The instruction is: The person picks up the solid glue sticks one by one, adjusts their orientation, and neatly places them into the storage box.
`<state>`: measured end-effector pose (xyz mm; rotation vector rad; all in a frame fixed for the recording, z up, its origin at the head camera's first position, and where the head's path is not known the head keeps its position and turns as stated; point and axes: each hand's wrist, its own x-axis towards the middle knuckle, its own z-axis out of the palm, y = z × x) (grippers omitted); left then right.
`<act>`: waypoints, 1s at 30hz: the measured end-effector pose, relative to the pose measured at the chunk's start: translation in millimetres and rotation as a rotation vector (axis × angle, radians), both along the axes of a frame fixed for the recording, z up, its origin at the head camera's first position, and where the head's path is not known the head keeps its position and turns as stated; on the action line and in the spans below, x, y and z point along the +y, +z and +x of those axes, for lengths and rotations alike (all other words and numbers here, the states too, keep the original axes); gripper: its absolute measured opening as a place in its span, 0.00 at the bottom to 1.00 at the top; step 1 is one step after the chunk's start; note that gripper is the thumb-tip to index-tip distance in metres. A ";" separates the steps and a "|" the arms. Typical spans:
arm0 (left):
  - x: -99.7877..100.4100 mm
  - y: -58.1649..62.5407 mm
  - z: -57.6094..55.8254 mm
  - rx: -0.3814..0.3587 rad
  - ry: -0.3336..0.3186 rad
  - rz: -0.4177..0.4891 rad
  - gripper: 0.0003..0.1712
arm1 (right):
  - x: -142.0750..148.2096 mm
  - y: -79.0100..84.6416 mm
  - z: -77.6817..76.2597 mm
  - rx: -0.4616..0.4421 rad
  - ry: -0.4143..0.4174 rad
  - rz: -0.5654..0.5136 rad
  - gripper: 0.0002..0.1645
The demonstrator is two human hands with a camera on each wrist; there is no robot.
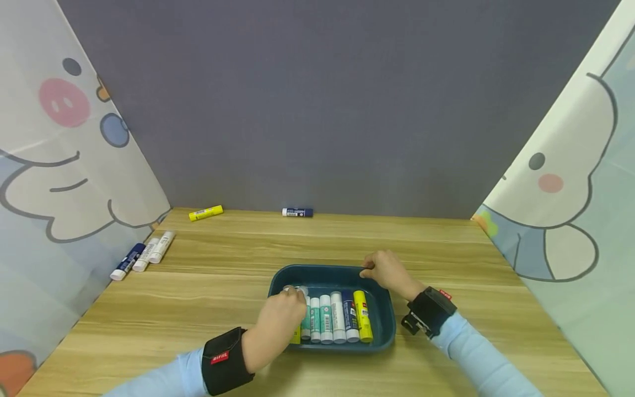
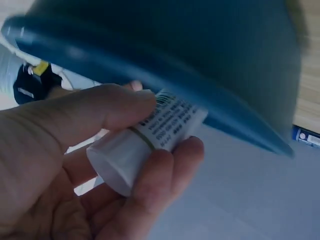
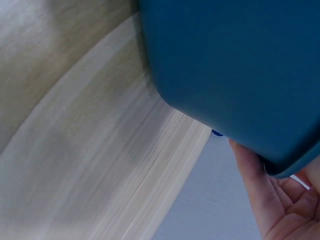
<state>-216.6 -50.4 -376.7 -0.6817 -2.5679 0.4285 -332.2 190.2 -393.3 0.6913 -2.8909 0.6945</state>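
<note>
My left hand (image 1: 280,320) is over the left end of a dark blue plastic tray (image 1: 383,322). Between thumb and fingers it pinches a white glue stick (image 2: 150,135) with dark printing, seen close in the left wrist view beside the tray's rim. My right hand (image 1: 392,273) grips the tray's back right rim, thumb and fingers on either side. Lying side by side in the tray are a yellow glue stick (image 1: 363,317), a navy one (image 1: 349,317), a white one (image 1: 338,317) and several teal-labelled ones (image 1: 326,318). Part of another yellow stick shows under the left hand.
On the wooden table (image 1: 218,298), a navy glue stick (image 1: 128,261) and two white ones (image 1: 161,247) lie at the left edge. Along the back lie a yellow stick (image 1: 205,213) and a navy one (image 1: 297,212). A grey panel (image 1: 317,110) stands behind, with cartoon-printed sheets at both sides.
</note>
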 end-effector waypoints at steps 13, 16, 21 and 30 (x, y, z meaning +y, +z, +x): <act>10.1 -13.9 9.4 0.069 -0.021 0.033 0.09 | -1.5 0.5 -1.6 0.004 0.009 0.006 0.04; 9.9 -15.7 10.6 0.049 -0.033 0.053 0.08 | -1.6 0.7 -0.7 0.000 0.007 0.000 0.04; 8.1 -19.1 11.5 0.031 -0.057 0.075 0.06 | -1.5 -0.6 0.4 -0.006 -0.007 0.000 0.05; 4.4 -16.4 14.2 -0.014 -0.130 0.068 0.07 | -0.7 -1.4 1.3 -0.016 -0.017 -0.013 0.05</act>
